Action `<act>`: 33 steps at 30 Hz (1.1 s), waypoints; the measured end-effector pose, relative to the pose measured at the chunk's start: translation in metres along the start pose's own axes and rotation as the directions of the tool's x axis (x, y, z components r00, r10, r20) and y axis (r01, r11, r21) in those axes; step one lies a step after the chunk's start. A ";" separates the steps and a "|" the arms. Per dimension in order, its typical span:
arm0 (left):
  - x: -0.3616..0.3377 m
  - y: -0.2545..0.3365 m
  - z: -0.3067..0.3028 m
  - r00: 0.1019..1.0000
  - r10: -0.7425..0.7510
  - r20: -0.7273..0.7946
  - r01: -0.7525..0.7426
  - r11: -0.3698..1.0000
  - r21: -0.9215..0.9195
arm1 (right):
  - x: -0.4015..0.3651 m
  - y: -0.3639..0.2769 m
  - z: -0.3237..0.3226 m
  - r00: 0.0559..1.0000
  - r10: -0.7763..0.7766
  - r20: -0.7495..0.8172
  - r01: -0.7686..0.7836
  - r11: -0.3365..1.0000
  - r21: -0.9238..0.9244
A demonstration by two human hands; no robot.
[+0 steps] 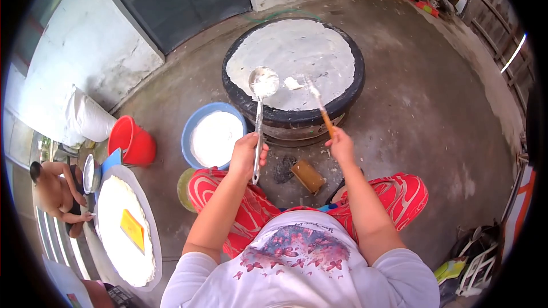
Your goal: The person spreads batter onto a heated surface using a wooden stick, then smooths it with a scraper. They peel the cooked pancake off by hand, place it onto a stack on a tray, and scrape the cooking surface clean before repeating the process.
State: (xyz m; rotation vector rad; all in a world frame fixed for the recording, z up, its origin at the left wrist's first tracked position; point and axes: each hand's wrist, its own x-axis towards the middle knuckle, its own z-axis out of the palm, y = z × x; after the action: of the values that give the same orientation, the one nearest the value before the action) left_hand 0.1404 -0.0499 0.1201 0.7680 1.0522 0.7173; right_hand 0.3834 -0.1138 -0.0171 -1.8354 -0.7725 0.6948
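My left hand is closed around the handle of a metal ladle, whose bowl holds white batter over the near left part of a round griddle. A thin pale sheet of batter covers most of the griddle's top. In my right hand is a wooden-handled spatula; its white-coated end reaches the sheet beside a small white lump. Left of the griddle stands a blue basin of white batter, nearest my left hand.
A brown block lies on the floor below the griddle. At left are a red bucket, a white sack and a round board bearing a white sheet and a yellow piece. Another person sits beyond it.
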 end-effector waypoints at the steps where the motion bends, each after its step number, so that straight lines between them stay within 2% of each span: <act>1: 0.006 -0.003 0.002 1.000 0.011 -0.007 -0.011 0.999 0.050 | -0.006 -0.001 0.009 0.996 -0.049 0.076 0.058 0.990 -0.128; 2: 0.012 -0.006 0.005 1.000 0.012 -0.010 -0.011 0.999 0.047 | -0.014 -0.015 0.016 0.991 -0.066 0.116 0.080 0.990 -0.117; 4: 0.019 -0.008 0.011 0.999 0.038 -0.037 -0.033 0.993 0.112 | -0.015 -0.023 0.023 0.979 0.024 0.203 -0.035 0.998 0.047; 7: 0.023 -0.007 0.020 0.995 0.073 -0.066 -0.061 0.984 0.170 | -0.021 -0.035 0.017 0.984 0.058 0.169 -0.083 0.986 0.144; 8: 0.025 -0.007 0.022 0.993 0.094 -0.068 -0.077 0.973 0.218 | -0.021 -0.030 0.020 0.983 0.055 0.174 -0.080 0.987 0.142; 10: 0.037 -0.015 0.023 0.992 0.100 -0.078 -0.079 0.970 0.230 | -0.020 -0.011 0.031 0.999 -0.011 0.040 0.010 1.000 0.026; 12: 0.045 -0.022 0.029 0.984 0.124 -0.127 -0.073 0.935 0.346 | -0.027 -0.005 0.051 0.997 -0.040 0.070 0.040 0.999 0.005; 14: 0.051 -0.024 0.032 0.979 0.104 -0.174 -0.033 0.929 0.370 | -0.034 -0.017 0.064 0.993 -0.067 0.099 0.068 0.998 -0.010; 16: 0.048 -0.019 0.035 0.984 0.053 -0.172 0.003 0.950 0.313 | -0.043 -0.056 0.055 0.930 0.168 0.328 -0.256 0.934 0.248; 18: 0.043 -0.003 0.030 0.985 -0.106 -0.133 0.089 0.988 -0.128 | -0.043 -0.061 0.045 0.948 0.139 0.286 -0.204 0.955 0.213; 19: 0.048 0.005 0.016 0.979 -0.196 0.050 0.200 0.905 -0.376 | -0.039 -0.057 0.040 0.973 0.005 0.230 -0.070 0.959 0.274; 20: 0.045 0.016 0.004 0.931 -0.245 0.270 0.358 0.753 -0.552 | -0.035 -0.053 0.036 0.978 -0.126 0.169 0.066 0.943 0.326; 22: 0.033 0.031 -0.004 0.825 -0.122 0.552 0.539 0.465 -0.703 | -0.032 -0.069 0.018 0.992 -0.083 0.096 0.040 0.925 0.379; 23: 0.028 0.036 -0.005 0.827 -0.120 0.549 0.536 0.461 -0.707 | -0.023 -0.068 0.012 0.997 -0.043 0.068 0.019 0.947 0.322; 25: 0.019 0.048 -0.007 0.743 0.100 0.662 0.611 0.301 -0.732 | -0.001 -0.041 0.009 0.999 -0.010 0.037 0.000 0.965 0.263; 26: 0.012 0.057 -0.009 0.743 0.105 0.661 0.610 0.301 -0.733 | 0.018 -0.005 0.022 0.981 -0.172 -0.092 0.180 0.981 0.076; 27: 0.004 0.066 -0.015 0.730 0.181 0.659 0.603 0.284 -0.746 | 0.027 0.015 0.030 0.918 -0.352 -0.183 0.331 0.934 -0.134; 28: -0.003 0.073 -0.020 0.713 0.248 0.656 0.600 0.269 -0.753 | 0.012 0.006 0.038 0.971 -0.232 0.057 0.231 0.973 0.016; 29: -0.007 0.080 -0.027 0.718 0.268 0.642 0.577 0.285 -0.765 | -0.007 -0.006 0.052 0.915 -0.339 0.219 0.364 0.927 -0.085; 30: -0.012 0.084 -0.034 0.724 0.289 0.626 0.553 0.300 -0.778 | -0.024 -0.017 0.066 0.851 -0.278 0.445 0.294 0.955 0.035; 31: -0.016 0.087 -0.043 0.740 0.295 0.605 0.528 0.302 -0.793 | -0.045 -0.043 0.071 0.769 -0.156 0.620 0.218 0.976 -0.025; 32: -0.018 0.089 -0.055 0.728 0.294 0.620 0.533 0.326 -0.781 | -0.056 -0.052 0.078 0.676 -0.211 0.706 0.355 0.933 -0.060; 33: -0.023 0.091 -0.067 0.760 0.275 0.588 0.494 0.344 -0.799 | -0.062 -0.054 0.083 0.713 -0.226 0.664 0.317 0.948 -0.018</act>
State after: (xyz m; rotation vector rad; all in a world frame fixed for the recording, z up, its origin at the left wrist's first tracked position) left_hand 0.0569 -0.0055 0.1865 -0.1671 -0.1051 0.7029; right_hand 0.2711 -0.0974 0.0118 -1.5222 -1.5537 1.1350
